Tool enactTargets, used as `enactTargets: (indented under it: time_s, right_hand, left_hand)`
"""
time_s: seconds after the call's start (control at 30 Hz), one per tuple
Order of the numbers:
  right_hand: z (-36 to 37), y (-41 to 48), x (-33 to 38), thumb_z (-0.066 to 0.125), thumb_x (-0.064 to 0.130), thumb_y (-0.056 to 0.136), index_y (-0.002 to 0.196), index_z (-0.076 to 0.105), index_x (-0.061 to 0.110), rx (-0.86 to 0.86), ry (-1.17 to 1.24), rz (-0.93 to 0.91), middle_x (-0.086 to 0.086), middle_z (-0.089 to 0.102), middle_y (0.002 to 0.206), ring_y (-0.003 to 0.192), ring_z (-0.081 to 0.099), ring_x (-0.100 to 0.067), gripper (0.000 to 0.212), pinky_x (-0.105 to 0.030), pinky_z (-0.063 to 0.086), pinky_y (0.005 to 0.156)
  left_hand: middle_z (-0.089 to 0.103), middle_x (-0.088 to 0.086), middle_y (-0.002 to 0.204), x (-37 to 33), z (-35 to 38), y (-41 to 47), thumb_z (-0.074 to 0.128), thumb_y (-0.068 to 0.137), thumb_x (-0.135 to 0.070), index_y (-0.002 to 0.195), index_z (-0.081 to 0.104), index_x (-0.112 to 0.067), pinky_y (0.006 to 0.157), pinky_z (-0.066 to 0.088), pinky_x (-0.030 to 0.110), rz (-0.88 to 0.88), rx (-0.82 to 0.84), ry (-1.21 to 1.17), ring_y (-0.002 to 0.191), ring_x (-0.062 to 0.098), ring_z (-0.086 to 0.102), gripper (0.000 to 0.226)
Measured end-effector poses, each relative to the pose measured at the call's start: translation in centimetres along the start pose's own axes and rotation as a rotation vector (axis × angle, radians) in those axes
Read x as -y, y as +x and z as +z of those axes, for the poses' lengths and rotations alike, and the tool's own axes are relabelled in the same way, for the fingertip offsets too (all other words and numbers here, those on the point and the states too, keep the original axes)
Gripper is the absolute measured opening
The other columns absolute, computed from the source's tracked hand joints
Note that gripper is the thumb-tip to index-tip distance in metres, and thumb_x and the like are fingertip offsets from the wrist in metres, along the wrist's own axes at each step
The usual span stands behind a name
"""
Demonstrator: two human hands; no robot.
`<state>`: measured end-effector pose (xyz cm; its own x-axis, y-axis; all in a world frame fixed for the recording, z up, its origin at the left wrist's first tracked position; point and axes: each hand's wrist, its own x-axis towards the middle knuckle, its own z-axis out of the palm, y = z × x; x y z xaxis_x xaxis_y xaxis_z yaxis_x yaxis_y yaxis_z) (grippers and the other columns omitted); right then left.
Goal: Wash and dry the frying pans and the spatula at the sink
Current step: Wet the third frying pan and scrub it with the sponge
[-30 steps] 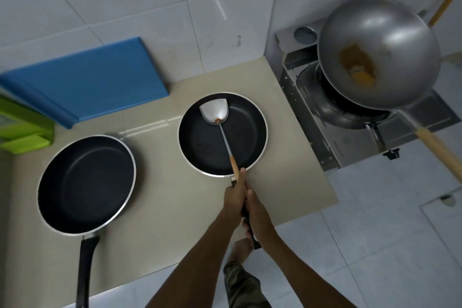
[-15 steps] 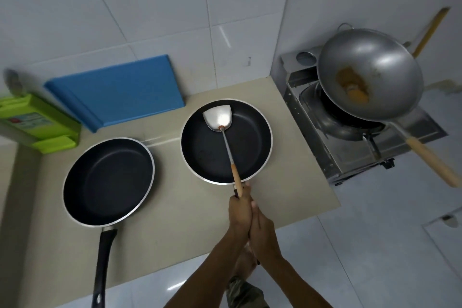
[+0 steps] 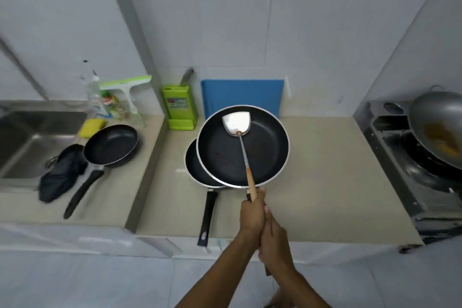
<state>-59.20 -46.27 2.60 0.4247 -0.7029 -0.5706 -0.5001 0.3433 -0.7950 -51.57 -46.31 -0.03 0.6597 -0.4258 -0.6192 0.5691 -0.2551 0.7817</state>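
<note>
A black frying pan (image 3: pixel 225 155) is held above the counter, with a metal spatula (image 3: pixel 236 122) lying in it. My left hand (image 3: pixel 251 216) grips the spatula's wooden handle at the pan's near rim. Just behind it, my right hand (image 3: pixel 275 247) grips the pan's black handle. The held pan overlaps a second black pan (image 3: pixel 193 167) resting on the counter, handle toward me. A third, smaller black pan (image 3: pixel 111 144) sits beside the steel sink (image 3: pixel 37 132) on the left.
A dark cloth (image 3: pixel 62 177), yellow sponge (image 3: pixel 91 127), soap bottle (image 3: pixel 96 97) and green squeegee (image 3: pixel 127 82) stand by the sink. A green knife block (image 3: pixel 178 107) and blue cutting board (image 3: pixel 242 95) lean at the wall. A dirty wok (image 3: pixel 437 127) sits on the stove (image 3: pixel 400 182), right.
The pan with the spatula has risen off the counter and moved left, over the second pan. The view has swung left and pulled back, showing the sink and a third pan.
</note>
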Motion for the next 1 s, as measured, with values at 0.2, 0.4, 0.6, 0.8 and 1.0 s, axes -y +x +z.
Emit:
enactTargets:
  time_s: [0.2,0.4,0.6,0.8,1.0]
  right_hand:
    - [11.3,-7.8,0.2,0.026,0.066,0.099,0.104,0.075,0.014,0.181,-0.166,-0.122,-0.013,0.076,0.092,0.076,0.068,-0.023,0.072,-0.025,0.047,0.055]
    - [22.8,-15.0,1.6,0.017,0.068,0.099,0.118,0.070,0.028,0.399,-0.334,-0.298,-0.005,0.075,0.098,0.089,0.071,-0.024,0.069,-0.034,0.057,0.072]
    - [34.4,-19.9,3.5,0.007,0.095,0.073,0.136,0.054,0.048,0.610,-0.401,-0.389,0.006,0.074,0.110,0.095,0.072,-0.019,0.092,-0.033,0.056,0.076]
    - [46.6,-20.9,5.2,0.006,0.094,0.073,0.140,0.038,0.060,0.702,-0.451,-0.415,0.005,0.067,0.129,0.104,0.070,-0.021,0.082,-0.045,0.061,0.084]
    - [61.9,-19.4,8.5,0.013,0.080,0.084,0.148,0.037,0.052,0.707,-0.419,-0.358,0.004,0.057,0.143,0.120,0.062,-0.024,0.074,-0.044,0.054,0.100]
  left_hand:
    - [0.059,-0.002,0.060,-2.2,-14.9,-4.7,0.057,0.097,-0.054,0.072,0.062,-0.012,0.063,0.048,0.030,0.059,-0.171,-0.112,0.062,0.015,0.058,0.049]
    - [0.068,0.001,0.079,-4.6,-29.6,-9.0,0.052,0.095,-0.063,0.084,0.069,-0.015,0.078,0.054,0.035,0.145,-0.346,-0.200,0.078,0.017,0.066,0.052]
    - [0.076,0.001,0.097,-6.7,-42.9,-9.9,0.045,0.094,-0.072,0.092,0.073,-0.024,0.091,0.056,0.038,0.198,-0.447,-0.243,0.096,0.019,0.071,0.056]
    - [0.074,-0.014,0.090,-9.4,-54.5,-7.2,0.043,0.072,-0.095,0.084,0.074,-0.040,0.092,0.053,0.031,0.246,-0.495,-0.291,0.095,0.008,0.069,0.064]
    - [0.075,-0.023,0.087,-14.9,-67.0,-1.3,0.033,0.093,-0.078,0.076,0.073,-0.050,0.091,0.053,0.028,0.256,-0.483,-0.384,0.094,0.004,0.069,0.052]
